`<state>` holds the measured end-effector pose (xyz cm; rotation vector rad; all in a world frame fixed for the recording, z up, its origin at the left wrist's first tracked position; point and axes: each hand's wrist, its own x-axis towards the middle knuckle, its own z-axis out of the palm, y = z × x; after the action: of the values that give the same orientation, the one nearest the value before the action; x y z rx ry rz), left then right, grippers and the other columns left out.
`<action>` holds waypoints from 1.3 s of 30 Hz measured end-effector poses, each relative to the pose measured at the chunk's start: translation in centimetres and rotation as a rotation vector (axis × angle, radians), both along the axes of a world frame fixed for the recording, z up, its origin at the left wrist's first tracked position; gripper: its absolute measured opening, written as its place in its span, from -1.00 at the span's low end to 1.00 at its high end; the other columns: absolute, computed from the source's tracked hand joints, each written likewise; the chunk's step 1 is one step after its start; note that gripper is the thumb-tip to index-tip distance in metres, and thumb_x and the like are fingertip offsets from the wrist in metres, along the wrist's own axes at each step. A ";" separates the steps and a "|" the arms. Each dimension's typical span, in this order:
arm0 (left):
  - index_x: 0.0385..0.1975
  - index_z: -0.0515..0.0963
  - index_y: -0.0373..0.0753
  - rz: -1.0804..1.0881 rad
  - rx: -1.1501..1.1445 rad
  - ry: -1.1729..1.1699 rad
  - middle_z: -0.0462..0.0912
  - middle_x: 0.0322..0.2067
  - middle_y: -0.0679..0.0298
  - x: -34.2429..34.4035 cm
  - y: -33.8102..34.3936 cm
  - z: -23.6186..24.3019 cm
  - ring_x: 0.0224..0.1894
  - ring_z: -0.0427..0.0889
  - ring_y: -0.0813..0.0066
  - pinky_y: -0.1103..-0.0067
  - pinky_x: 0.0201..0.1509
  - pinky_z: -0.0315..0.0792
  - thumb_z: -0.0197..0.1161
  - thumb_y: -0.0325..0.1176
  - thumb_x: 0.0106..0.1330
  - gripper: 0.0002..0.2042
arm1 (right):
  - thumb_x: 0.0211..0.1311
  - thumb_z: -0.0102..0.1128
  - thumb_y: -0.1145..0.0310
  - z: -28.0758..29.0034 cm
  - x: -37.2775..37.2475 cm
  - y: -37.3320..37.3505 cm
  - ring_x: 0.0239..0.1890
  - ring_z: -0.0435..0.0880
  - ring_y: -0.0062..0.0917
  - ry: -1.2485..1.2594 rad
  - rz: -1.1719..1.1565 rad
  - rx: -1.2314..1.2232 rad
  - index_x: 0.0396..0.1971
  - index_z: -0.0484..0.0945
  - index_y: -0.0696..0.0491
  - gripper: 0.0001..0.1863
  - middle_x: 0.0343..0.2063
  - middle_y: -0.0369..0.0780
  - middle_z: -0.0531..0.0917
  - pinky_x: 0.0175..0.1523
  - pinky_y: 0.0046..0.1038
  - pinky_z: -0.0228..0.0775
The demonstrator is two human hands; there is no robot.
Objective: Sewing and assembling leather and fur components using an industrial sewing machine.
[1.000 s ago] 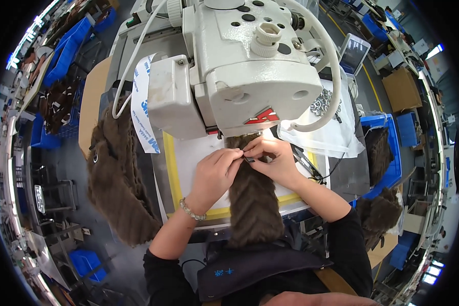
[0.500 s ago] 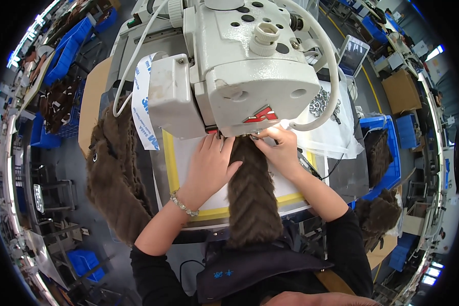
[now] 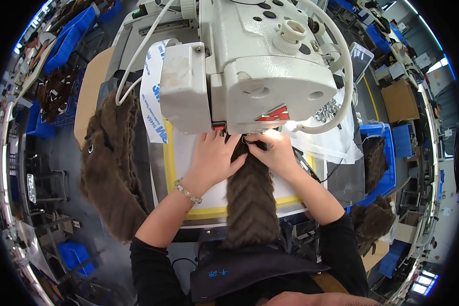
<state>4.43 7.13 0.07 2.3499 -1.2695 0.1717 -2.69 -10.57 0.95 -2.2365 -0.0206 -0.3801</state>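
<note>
A long brown fur strip (image 3: 251, 204) with a chevron pile runs from beneath the white sewing machine head (image 3: 270, 86) down toward my lap. My left hand (image 3: 210, 160) rests with fingers extended along the strip's left side, fingertips partly hidden under the head and thumb at the fur's edge. My right hand (image 3: 274, 153) pinches at a small metal ring (image 3: 244, 140) on the strip's upper end, just below the head. White paper bordered by yellow tape (image 3: 199, 211) lies beneath the strip.
Brown fur pieces (image 3: 109, 188) hang at the left beside a tan board (image 3: 89, 102). At right are metal fittings (image 3: 327, 109) on white sheeting (image 3: 336, 150), a small screen (image 3: 360, 61), a blue bin (image 3: 385, 176) with fur and another fur pile (image 3: 370, 224). A white hose (image 3: 347, 86) loops around the head.
My left hand has left the pinch at the middle and lies flatter, higher and to the left. My right hand has moved up toward the machine head. The camera view has shifted slightly.
</note>
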 end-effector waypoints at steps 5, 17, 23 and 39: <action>-0.01 0.49 -0.13 0.002 -0.058 -0.047 0.49 -0.01 0.18 0.2 -0.2 -0.2 0.03 0.43 0.10 0.23 0.04 0.31 0.35 -0.13 0.02 -0.51 | -0.09 0.35 0.59 0.2 -0.1 0.1 -0.37 0.70 -0.48 -0.079 0.012 -0.066 -0.38 0.66 0.14 -0.81 -0.40 -0.20 0.71 -0.27 -0.53 0.49; 0.08 0.50 0.01 0.055 0.067 -0.051 0.51 -0.04 0.22 -0.4 -0.5 0.4 -0.08 0.44 0.10 0.18 -0.02 0.30 0.31 -0.15 -0.01 -0.46 | -0.10 0.30 0.58 0.1 -0.1 -0.2 -0.46 0.67 -0.35 -0.148 -0.119 -0.090 -0.38 0.60 0.13 -0.80 -0.49 -0.18 0.66 -0.33 -0.43 0.48; 0.07 0.52 0.00 0.050 0.062 -0.065 0.53 -0.06 0.21 -0.4 -0.6 0.6 -0.07 0.44 0.10 0.18 0.00 0.32 0.32 -0.16 -0.03 -0.46 | -0.14 0.33 0.59 -0.5 0.0 -0.8 -0.38 0.69 -0.43 -0.059 -0.109 -0.049 -0.42 0.67 0.12 -0.81 -0.44 -0.21 0.71 -0.24 -0.46 0.50; -0.08 0.51 -0.21 -0.010 -0.136 -0.082 0.57 -0.24 0.18 -0.1 -0.1 0.1 -0.16 0.50 0.22 0.33 -0.08 0.40 0.34 -0.23 -0.01 -0.55 | -0.11 0.32 0.59 0.1 0.0 -0.4 -0.43 0.67 -0.43 -0.054 0.024 -0.070 -0.41 0.65 0.13 -0.83 -0.45 -0.20 0.70 -0.31 -0.48 0.49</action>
<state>4.37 7.05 0.12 2.2411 -1.2664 0.3437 -2.66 -10.99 1.05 -2.2922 -0.0902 -0.4333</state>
